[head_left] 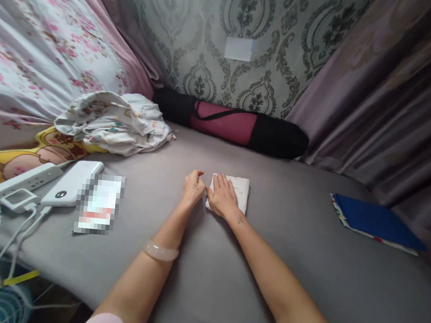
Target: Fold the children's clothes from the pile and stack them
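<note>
A small white square point(241, 190), which looks like a folded cloth, lies on the grey bed sheet point(204, 282). My right hand point(223, 195) rests flat on its left part, fingers stretched toward the far edge. Just left of the square is my left hand point(193, 187), its fingers curled in and a narrow gap between it and the cloth. Nothing shows sticking out of that hand, though its palm side is hidden. A pale bangle point(161, 251) circles the left forearm.
At left are a power strip point(34, 182) with plugged cables, a white power bank point(72, 183), a blurred-out phone-shaped item point(100, 204), and crumpled fabric point(120, 124). A black and maroon long bag point(222, 123) lies along the wall. A blue folder point(379, 222) is at right.
</note>
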Demonstrator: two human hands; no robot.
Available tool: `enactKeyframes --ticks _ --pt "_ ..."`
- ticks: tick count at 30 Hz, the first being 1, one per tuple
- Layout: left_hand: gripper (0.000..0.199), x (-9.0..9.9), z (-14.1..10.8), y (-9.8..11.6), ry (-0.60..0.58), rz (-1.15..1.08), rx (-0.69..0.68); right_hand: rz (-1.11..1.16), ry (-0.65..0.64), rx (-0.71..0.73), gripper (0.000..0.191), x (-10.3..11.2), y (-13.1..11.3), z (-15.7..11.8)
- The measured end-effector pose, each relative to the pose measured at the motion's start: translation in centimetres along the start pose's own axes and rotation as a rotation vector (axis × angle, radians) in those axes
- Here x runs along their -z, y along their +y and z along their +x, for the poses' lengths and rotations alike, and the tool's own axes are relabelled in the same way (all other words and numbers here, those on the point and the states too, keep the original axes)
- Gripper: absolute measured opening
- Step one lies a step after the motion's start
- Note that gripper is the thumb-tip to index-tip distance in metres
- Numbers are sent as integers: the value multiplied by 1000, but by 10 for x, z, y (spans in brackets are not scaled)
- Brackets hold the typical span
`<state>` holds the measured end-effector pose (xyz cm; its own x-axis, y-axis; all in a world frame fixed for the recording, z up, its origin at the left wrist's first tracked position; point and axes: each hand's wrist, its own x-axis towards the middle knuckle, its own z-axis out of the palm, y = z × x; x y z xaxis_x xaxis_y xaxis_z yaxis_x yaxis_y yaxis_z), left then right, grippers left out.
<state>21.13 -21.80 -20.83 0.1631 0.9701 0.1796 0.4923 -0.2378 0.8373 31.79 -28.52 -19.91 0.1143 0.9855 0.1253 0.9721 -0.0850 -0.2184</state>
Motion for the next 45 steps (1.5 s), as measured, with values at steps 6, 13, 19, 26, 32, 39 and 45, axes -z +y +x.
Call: enactKeyframes --ticks 6,13,19,26,32,39,45 --pt "34 6 1 3 46 -54 1 -14 -23 69 63 5 -9 -15" --pt "28 12 3 0 68 -49 27 -4 -112 149 61 2 -22 -28" --pt "27 2 -3 5 -62 25 -6 119 -82 128 62 19 -4 -44" --pt "45 -12 -22 19 -179 365 -42 26 -9 -53 66 13 24 -71" --pt "49 -13 -26 24 -223 471 27 64 16 -41 67 8 25 -70" --pt "37 -6 -12 39 -386 469 94 271 1 -15 57 23 40 -68" --pt "34 -4 -10 51 -409 257 178 795 280 -362 48 43 94 -52"
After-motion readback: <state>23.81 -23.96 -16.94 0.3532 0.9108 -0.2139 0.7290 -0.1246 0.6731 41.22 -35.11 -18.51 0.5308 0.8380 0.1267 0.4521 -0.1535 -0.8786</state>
